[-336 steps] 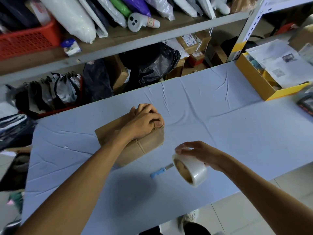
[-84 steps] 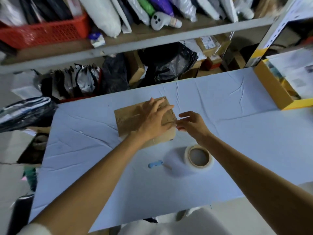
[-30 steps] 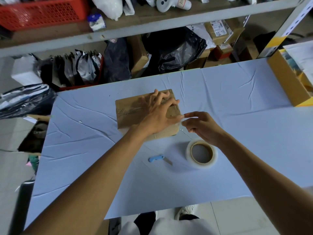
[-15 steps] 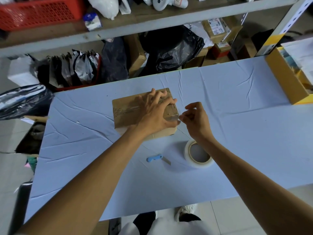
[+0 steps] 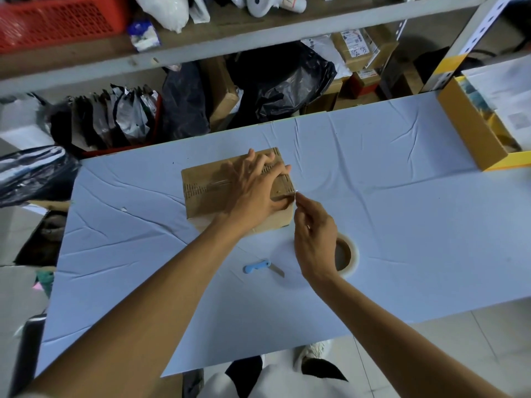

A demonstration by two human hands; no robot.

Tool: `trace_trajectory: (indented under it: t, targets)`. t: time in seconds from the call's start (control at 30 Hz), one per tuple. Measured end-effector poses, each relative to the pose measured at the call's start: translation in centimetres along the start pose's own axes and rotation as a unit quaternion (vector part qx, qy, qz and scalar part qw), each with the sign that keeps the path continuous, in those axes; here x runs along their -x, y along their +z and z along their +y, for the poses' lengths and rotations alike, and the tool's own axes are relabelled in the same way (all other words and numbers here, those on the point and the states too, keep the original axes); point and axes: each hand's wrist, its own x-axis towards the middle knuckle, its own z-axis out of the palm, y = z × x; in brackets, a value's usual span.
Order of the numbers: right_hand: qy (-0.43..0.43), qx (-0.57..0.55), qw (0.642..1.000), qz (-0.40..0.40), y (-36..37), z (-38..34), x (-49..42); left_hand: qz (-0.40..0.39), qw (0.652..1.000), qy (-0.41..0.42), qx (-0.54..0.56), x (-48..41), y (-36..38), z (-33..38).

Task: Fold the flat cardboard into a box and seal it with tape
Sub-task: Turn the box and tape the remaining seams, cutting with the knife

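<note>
A small brown cardboard box (image 5: 207, 193) stands folded on the pale blue table (image 5: 402, 214), with a strip of clear tape along its top seam. My left hand (image 5: 258, 188) lies flat on the box's right half, fingers spread, pressing it down. My right hand (image 5: 314, 234) is at the box's right front corner, its fingertips pinching the loose end of the clear tape there. The tape roll (image 5: 349, 255) lies flat on the table behind my right hand, partly hidden by it.
A small blue-handled cutter (image 5: 260, 267) lies on the table near the front, left of the roll. A yellow cardboard tray (image 5: 471, 133) with papers sits at the table's far right. Shelves with bags and boxes stand behind the table.
My right hand has turned and dropped lower at the box's right corner, carrying the tape end down its side. My left hand stays pressed on the box.
</note>
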Motion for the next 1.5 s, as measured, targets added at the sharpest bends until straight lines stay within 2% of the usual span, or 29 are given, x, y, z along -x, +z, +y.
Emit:
trace_trajectory:
  t: [0.3,0.5,0.73,1.03,1.17,1.27,1.5]
  targets:
    - [0.041,-0.008,0.999,0.018,1.6,-1.5,-1.0,-0.014,1.0,0.002,0.02,0.1,0.0,0.0]
    - [0.098,0.046,0.992,0.061,3.2,-2.7,-2.5,-0.019,1.0,-0.006,0.019,-0.4,-0.3,-0.1]
    - [0.103,0.035,0.99,0.093,3.9,-2.5,-2.8,-0.024,0.998,-0.006,0.051,-0.4,-0.5,-0.4]
    - [0.081,0.064,0.992,0.071,3.2,-2.5,-3.9,-0.027,0.996,-0.011,0.084,-0.1,-0.4,-0.4]
    - [0.074,0.064,0.995,0.022,2.6,-2.6,-4.4,-0.03,0.995,-0.005,0.094,-0.1,-0.7,-0.5]
    - [0.101,0.093,0.991,-0.003,3.3,-2.9,-5.0,-0.02,0.997,-0.004,0.076,0.0,-0.7,-0.3]
    - [0.114,0.128,0.985,0.015,3.3,-3.0,-6.0,-0.008,0.996,-0.013,0.086,0.6,-0.2,-0.1]
